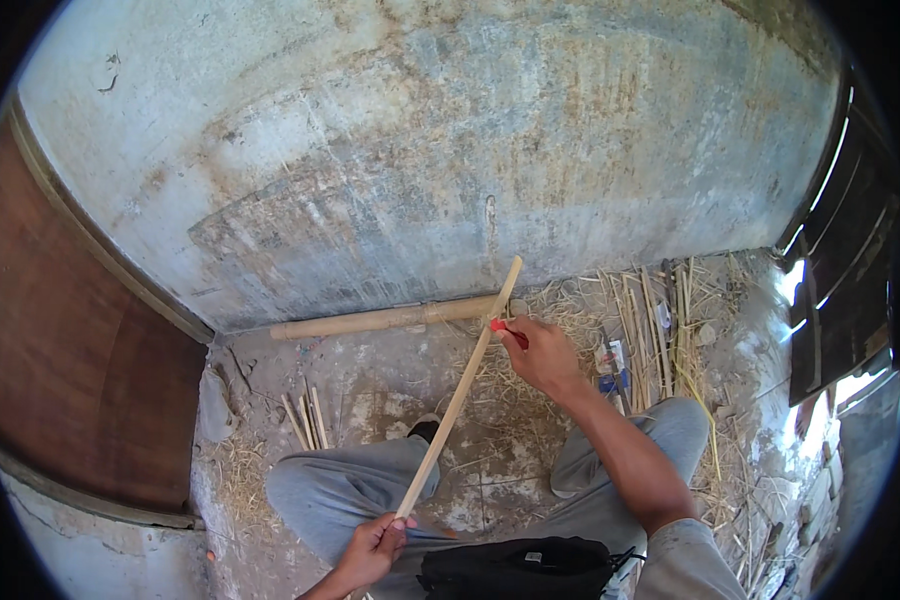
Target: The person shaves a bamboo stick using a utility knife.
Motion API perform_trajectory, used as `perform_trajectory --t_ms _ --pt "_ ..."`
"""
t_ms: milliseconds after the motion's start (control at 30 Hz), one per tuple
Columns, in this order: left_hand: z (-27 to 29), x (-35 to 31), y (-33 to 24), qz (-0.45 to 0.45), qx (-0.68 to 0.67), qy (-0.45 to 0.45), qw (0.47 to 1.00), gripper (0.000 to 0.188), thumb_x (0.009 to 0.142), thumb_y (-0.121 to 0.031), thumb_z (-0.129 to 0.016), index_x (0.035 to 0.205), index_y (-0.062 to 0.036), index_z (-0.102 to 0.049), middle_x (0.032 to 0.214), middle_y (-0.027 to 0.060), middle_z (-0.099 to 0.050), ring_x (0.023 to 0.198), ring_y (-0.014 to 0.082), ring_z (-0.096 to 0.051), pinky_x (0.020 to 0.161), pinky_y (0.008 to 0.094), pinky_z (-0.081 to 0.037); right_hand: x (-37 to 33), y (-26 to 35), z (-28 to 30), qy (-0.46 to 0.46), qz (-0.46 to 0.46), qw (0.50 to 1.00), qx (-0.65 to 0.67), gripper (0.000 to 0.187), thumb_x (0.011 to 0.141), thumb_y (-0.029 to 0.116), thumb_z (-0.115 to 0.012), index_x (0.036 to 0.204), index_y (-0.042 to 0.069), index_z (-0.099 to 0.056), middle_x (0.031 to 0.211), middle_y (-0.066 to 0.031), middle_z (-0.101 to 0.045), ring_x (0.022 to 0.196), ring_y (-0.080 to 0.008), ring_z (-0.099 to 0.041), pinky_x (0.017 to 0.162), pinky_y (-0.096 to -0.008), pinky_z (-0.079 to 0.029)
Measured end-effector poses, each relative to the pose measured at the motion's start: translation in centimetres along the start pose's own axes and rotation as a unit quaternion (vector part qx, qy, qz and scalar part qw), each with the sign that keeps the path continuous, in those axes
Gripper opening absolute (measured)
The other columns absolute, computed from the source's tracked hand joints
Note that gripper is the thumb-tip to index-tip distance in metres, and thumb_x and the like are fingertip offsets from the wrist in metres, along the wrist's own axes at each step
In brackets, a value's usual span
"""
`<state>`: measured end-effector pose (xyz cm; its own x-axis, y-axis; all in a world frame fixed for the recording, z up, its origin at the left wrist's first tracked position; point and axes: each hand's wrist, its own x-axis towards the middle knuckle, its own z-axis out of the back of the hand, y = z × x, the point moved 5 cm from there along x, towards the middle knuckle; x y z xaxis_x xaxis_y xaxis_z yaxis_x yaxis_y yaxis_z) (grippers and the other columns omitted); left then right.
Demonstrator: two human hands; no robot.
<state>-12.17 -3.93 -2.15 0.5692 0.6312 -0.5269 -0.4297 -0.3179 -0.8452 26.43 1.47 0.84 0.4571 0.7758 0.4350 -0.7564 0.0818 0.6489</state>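
Remotely, I have the left hand [375, 548] grasping the pale strip [455, 398] by its lower end, the right hand [544, 356] clasping a red tool [498, 325] at its upper part.

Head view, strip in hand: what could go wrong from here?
1. Slip: the red tool in the right hand is up against the wooden strip and might skid; its edge is too small to make out.
2. Twist: the left hand grips the strip low, well away from the tool, so the upper part may turn or flex.
3. Splinters: both hands look bare.
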Motion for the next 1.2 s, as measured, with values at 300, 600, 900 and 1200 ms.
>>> perform_trajectory --t_ms 300,600,900,1200 --pt "-0.4 -0.7 1.7 -0.095 0.014 -0.024 0.995 0.03 0.104 -0.034 -0.051 0.106 -0.006 -0.061 0.067 -0.0085 -0.04 0.057 0.0027 -0.036 0.05 0.0214 -0.032 2.3 -1.8 3.0 -0.1 -0.064 0.989 -0.092 0.023 0.091 0.029 -0.068 0.091 0.006 -0.064 0.072 -0.0157 -0.067 0.066 -0.0355 -0.068 0.058 -0.0458 -0.053" --pt "-0.8 0.6 -2.0 -0.013 -0.025 -0.002 1.0 0.028 0.108 -0.023 -0.041 0.118 -0.0028 -0.057 0.072 0.0001 -0.05 0.049 0.0058 -0.039 0.045 0.022 -0.035 -0.1 -0.5 -0.2 0.004 -0.108 0.976 0.191 0.03 0.092 0.028 -0.069 0.1 -0.001 -0.068 0.074 -0.0137 -0.069 0.064 -0.0212 -0.066 0.059 -0.0356 -0.051" --pt "-1.0 7.7 -6.0 -0.027 -0.058 0.017 0.998 0.032 0.108 -0.027 -0.04 0.122 -0.0012 -0.053 0.082 0.0064 -0.062 0.046 0.0066 -0.045 0.041 0.0225 -0.037 -1.2 3.6 0.4 0.041 -0.097 0.989 0.105 0.035 0.092 0.037 -0.064 0.098 0.002 -0.067 0.071 -0.0167 -0.067 0.066 -0.0348 -0.068 0.061 -0.0418 -0.053" --pt "-3.2 13.0 -11.9 -0.038 -0.014 0.025 0.999 0.035 0.107 -0.034 -0.041 0.106 -0.004 -0.059 0.07 -0.0016 -0.051 0.047 0.0044 -0.035 0.041 0.0211 -0.029 -3.2 5.2 -1.7 0.097 0.026 0.995 -0.005 0.033 0.095 0.04 -0.057 0.096 0.006 -0.058 0.072 -0.0189 -0.068 0.06 -0.0411 -0.066 0.057 -0.053 -0.051"
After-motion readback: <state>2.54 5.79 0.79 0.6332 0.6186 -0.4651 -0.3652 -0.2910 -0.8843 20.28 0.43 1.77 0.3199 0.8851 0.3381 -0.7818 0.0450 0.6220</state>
